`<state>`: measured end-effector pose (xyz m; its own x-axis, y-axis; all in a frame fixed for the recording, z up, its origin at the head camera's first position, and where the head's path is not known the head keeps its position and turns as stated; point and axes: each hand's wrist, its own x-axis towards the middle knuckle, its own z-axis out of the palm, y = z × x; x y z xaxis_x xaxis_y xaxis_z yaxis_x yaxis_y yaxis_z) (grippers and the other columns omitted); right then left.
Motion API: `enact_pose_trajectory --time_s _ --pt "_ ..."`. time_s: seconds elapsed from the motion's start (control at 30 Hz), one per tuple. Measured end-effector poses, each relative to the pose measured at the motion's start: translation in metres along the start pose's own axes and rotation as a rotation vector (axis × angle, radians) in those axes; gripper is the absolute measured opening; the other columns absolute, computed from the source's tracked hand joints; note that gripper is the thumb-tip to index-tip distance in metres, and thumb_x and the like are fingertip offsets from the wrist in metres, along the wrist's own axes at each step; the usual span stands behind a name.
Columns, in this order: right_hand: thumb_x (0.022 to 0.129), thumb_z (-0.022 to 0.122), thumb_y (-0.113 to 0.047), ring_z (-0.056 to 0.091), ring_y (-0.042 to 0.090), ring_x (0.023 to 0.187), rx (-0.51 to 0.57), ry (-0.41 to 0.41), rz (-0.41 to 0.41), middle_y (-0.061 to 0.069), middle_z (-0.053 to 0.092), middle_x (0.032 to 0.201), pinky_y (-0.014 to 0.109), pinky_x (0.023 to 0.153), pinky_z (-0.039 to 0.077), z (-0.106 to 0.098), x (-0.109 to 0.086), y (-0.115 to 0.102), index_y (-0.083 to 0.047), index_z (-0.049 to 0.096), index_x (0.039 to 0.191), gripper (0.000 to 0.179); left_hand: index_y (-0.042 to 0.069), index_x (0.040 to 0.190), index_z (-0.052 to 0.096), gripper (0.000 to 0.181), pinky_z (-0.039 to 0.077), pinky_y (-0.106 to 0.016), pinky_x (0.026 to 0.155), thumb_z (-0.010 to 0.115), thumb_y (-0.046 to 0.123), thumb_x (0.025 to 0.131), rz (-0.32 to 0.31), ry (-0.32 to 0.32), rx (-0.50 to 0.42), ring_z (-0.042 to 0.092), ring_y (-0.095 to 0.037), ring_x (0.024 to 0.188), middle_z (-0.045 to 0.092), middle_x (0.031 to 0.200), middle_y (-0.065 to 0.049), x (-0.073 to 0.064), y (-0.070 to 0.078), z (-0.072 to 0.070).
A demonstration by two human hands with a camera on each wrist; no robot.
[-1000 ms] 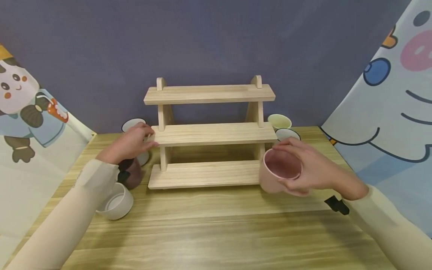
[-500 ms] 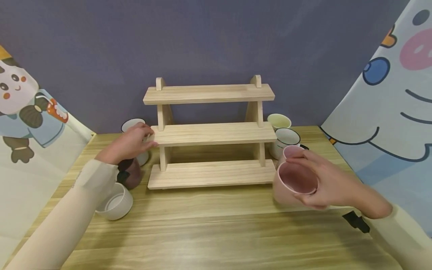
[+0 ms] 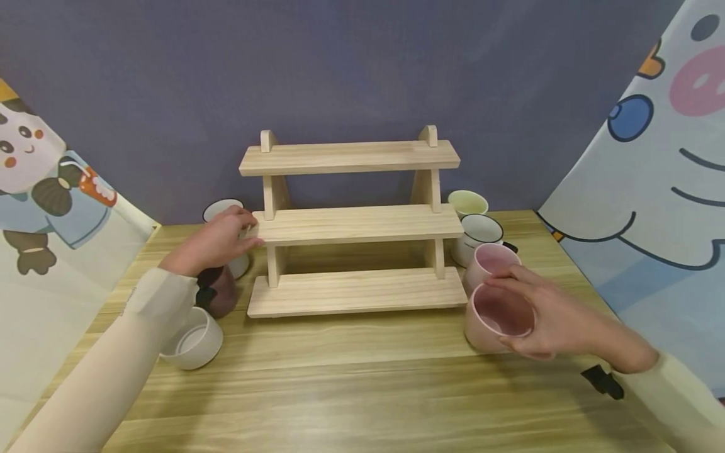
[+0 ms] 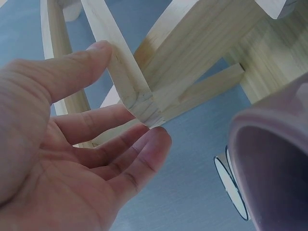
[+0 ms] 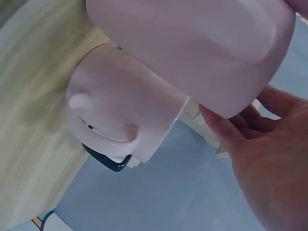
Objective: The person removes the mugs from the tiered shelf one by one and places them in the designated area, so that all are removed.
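Observation:
My left hand (image 3: 212,242) pinches the left end of the middle board of a three-tier wooden display shelf (image 3: 357,223); in the left wrist view the thumb lies on one face of the board end (image 4: 139,103) and the fingers are at the other. My right hand (image 3: 561,314) grips a wide pink cup (image 3: 486,330) by its rim and side, right of the lowest board. Whether its base touches the table cannot be told. Just behind stands a smaller pink mug (image 3: 477,272), whose handle shows in the right wrist view.
Behind the pink mug are a dark-rimmed white enamel mug (image 3: 466,251) and a pale yellow cup (image 3: 469,202). Left of the shelf stand another enamel mug (image 3: 241,265), a mauve cup (image 3: 225,297) and a white ramekin (image 3: 198,352). A grey-blue cloth wall (image 3: 351,69) closes the back.
My right hand has carried the wide pink cup rightward and toward me, away from the lowest board's right end, uncovering the smaller pink mug. The left hand keeps its hold on the shelf.

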<state>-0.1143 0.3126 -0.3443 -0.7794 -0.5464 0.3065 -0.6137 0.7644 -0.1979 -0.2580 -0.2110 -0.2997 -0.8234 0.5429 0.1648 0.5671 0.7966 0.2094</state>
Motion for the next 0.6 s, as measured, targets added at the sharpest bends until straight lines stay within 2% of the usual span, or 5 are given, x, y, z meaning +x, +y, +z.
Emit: enact_pose_trajectory --time_s 0.33,0.6 --pt "0.053 0.089 -0.03 0.052 0.019 0.103 0.018 -0.007 -0.006 -0.001 0.049 0.123 0.039 0.074 0.05 0.0043 -0.0014 0.0052 -0.012 0.062 0.119 0.074 -0.013 0.106 0.061 0.035 0.04 -0.049 0.089 0.069 0.014 0.087 -0.006 0.007 0.0 0.05 -0.039 0.103 0.055 0.108 -0.028 -0.0013 0.0002 -0.0004" --pt "0.059 0.089 -0.032 0.05 0.019 0.104 0.057 -0.037 0.027 0.001 0.049 0.124 0.039 0.072 0.051 0.0016 -0.0027 0.0082 -0.012 0.061 0.12 0.07 -0.013 0.106 0.061 0.035 0.04 -0.049 0.089 0.069 0.016 0.087 -0.008 0.01 0.01 0.05 -0.038 0.103 0.055 0.108 -0.027 -0.0015 0.0016 -0.0006"
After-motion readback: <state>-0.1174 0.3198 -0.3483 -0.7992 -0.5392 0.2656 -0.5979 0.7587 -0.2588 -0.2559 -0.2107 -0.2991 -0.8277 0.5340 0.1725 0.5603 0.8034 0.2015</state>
